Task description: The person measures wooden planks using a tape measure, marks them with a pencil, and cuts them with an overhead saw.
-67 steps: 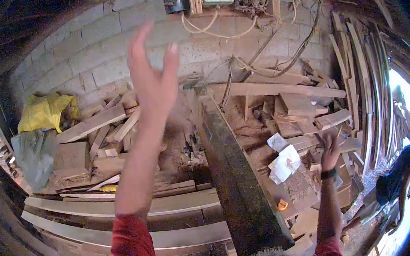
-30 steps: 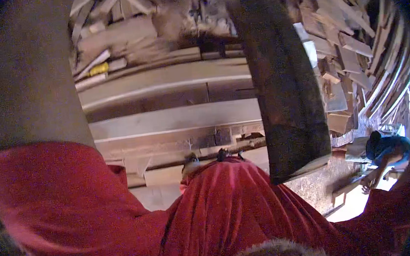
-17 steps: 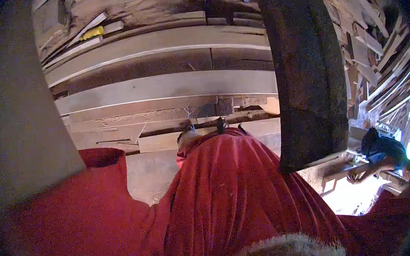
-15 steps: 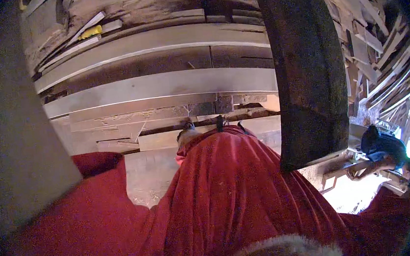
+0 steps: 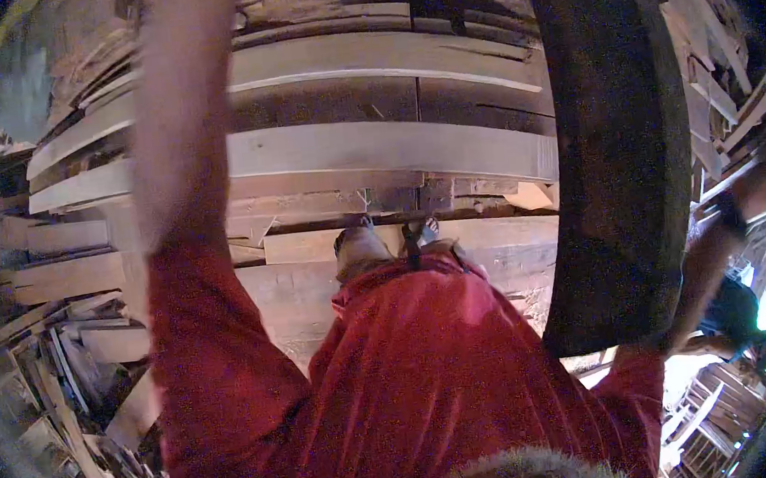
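Observation:
My left arm (image 5: pixel 182 120) reaches upward, blurred, and its hand lies beyond the top edge of the view. On the right, my right hand (image 5: pixel 756 191) shows as a blur near the edge, past a dark band on the wrist. Its fingers cannot be made out. A wide dark board (image 5: pixel 617 133) hangs close before me, between my body and my right forearm. Whether the right hand touches this board cannot be told. Below are long pale planks (image 5: pixel 383 142), lying crosswise in front of my feet (image 5: pixel 360 241).
Scrap wood (image 5: pixel 76 398) is heaped at the lower left. More offcuts (image 5: pixel 710 88) are stacked at the right. A person in dark clothing (image 5: pixel 731 307) bends in the bright area behind. A slatted wooden piece (image 5: pixel 710 424) stands at the lower right.
A broad pale shape at the left has gone from view, and my left arm now shows there, raised. The dark board sits further right and lower. My right forearm has come into view.

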A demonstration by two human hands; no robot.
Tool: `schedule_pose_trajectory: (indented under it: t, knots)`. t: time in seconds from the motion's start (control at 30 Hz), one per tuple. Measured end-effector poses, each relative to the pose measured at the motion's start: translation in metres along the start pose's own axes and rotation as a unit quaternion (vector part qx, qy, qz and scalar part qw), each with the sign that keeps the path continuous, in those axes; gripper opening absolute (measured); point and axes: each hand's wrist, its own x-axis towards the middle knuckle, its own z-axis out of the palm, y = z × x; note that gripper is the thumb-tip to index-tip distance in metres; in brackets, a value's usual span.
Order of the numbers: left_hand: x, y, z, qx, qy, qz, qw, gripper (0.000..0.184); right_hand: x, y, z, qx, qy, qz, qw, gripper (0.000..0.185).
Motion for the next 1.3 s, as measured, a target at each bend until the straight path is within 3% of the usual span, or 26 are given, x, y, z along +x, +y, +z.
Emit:
schedule_pose_trajectory:
  t: [0.13,0.2,0.23,0.3,0.33,0.4,0.43,0.57,0.63,0.77,0.87,0.93,1.1,1.3]
  knots:
    - [-0.115,-0.093,0.08,0.029,-0.162,-0.036,0.986,0.067,-0.056,0.039,0.041,0.005,-0.017,0.066,0.998,0.04]
    - [-0.179,-0.133,0.128,0.055,-0.24,-0.001,0.969,0.088,-0.09,0.059,0.063,-0.004,-0.03,0.098,0.995,0.04]
    - [-0.201,-0.138,0.139,0.05,-0.246,-0.003,0.968,0.088,-0.106,0.064,0.073,-0.007,-0.035,0.109,0.993,0.04]
    - [-0.228,-0.156,0.157,0.191,-0.347,-0.046,0.917,0.113,-0.132,0.073,0.101,0.027,-0.038,0.146,0.988,0.04]
    - [-0.236,-0.171,0.167,0.181,-0.376,-0.039,0.908,0.123,-0.149,0.074,0.117,0.081,-0.03,0.185,0.979,0.04]
    - [-0.241,-0.2,0.18,0.169,-0.349,0.009,0.922,0.124,-0.167,0.063,0.138,-0.027,-0.054,0.121,0.991,0.04]
    - [-0.241,-0.212,0.185,0.157,-0.318,0.053,0.933,0.125,-0.169,0.045,0.142,-0.24,-0.069,0.006,0.968,0.043]
    - [-0.235,-0.221,0.192,0.138,-0.317,0.055,0.937,0.122,-0.176,0.025,0.151,-0.221,-0.067,-0.008,0.973,0.05]
    - [-0.235,-0.224,0.192,0.159,-0.389,-0.004,0.907,0.122,-0.179,0.035,0.157,-0.299,-0.005,-0.027,0.954,0.056]
    - [-0.234,-0.226,0.188,0.151,-0.348,0.048,0.924,0.114,-0.183,0.03,0.156,-0.316,-0.021,0.001,0.949,0.055]
    - [-0.229,-0.221,0.186,0.138,-0.361,0.019,0.922,0.114,-0.18,0.027,0.155,-0.325,-0.01,0.002,0.946,0.057]
    - [-0.222,-0.217,0.183,0.165,-0.388,0.019,0.907,0.113,-0.175,0.017,0.156,-0.335,-0.067,0.048,0.939,0.058]
    - [-0.228,-0.218,0.179,0.146,-0.378,0.025,0.914,0.112,-0.192,0.065,0.153,-0.332,-0.061,0.061,0.939,0.07]
    - [-0.223,-0.228,0.167,0.15,-0.401,0.016,0.903,0.113,-0.181,0.039,0.153,-0.332,-0.044,0.077,0.939,0.07]
